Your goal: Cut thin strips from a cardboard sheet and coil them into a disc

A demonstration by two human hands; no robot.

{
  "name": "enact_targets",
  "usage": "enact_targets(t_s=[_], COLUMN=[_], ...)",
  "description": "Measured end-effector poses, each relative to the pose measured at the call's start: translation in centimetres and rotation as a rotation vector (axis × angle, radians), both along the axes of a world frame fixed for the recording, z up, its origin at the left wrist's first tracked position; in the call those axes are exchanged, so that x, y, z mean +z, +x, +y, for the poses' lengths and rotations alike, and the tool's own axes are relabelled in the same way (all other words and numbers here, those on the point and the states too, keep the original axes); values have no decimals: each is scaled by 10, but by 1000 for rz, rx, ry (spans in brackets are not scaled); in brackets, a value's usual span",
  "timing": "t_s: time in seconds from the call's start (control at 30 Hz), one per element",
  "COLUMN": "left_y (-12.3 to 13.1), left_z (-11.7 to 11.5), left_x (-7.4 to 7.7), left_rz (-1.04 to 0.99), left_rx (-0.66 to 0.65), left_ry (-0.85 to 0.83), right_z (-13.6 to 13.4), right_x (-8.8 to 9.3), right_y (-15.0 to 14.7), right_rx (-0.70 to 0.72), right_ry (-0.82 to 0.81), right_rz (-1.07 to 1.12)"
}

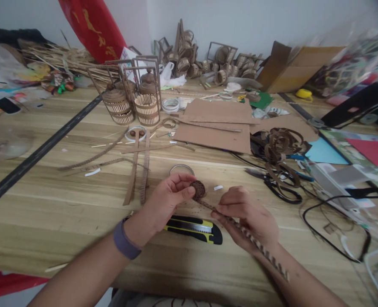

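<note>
Between the thumb and fingers of my left hand (172,194) is a small coil of brown corrugated cardboard (198,189). From the coil a loose corrugated cardboard strip (261,247) runs down to the right. My right hand (248,215) pinches that strip a short way from the coil, and its free end trails over my right wrist. Under my hands lies a black and yellow utility knife (195,229). A thin ring (181,167) rests just behind my left fingers, partly hidden by them.
Cardboard strips (133,170) lie to the left, near lantern-like cardboard models (116,102). Flat cardboard sheets (214,132) sit beyond my hands. Scissors (281,189) and coiled brown strips (281,145) are on the right, beside a dark cable (323,247). A cardboard box (297,66) stands behind.
</note>
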State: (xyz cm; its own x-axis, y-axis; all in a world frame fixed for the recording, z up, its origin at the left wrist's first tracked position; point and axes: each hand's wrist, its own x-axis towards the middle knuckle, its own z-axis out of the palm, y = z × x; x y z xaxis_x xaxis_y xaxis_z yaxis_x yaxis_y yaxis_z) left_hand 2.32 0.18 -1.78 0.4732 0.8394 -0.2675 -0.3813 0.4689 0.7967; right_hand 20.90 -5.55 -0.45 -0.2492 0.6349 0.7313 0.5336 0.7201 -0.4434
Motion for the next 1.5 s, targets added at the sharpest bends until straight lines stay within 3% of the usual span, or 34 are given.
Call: enact_targets(t_s=[0.33, 0.9, 1.1, 1.27, 1.37, 1.5], left_y=[-2, -4, -11, -16, -14, -11], left_z=[-3, -5, -5, -2, -2, -4], left_x=[-1, 0, 2, 7, 9, 7], left_rz=[30, 122, 193, 359, 463, 535], left_rx=[-99, -178, -145, -46, 40, 83], left_ry=[158, 359, 712, 1186, 1333, 1399], right_z=[-2, -3, -1, 1, 2, 2], right_x=[-4, -6, -3, 1, 0, -3], right_y=[-2, -6, -8, -2, 1, 2], right_rx=[-50, -47, -6, -33, -78, -110], right_ry=[-129, -256, -435, -644, -566, -447], right_rz=[211, 351, 538, 442, 336, 223])
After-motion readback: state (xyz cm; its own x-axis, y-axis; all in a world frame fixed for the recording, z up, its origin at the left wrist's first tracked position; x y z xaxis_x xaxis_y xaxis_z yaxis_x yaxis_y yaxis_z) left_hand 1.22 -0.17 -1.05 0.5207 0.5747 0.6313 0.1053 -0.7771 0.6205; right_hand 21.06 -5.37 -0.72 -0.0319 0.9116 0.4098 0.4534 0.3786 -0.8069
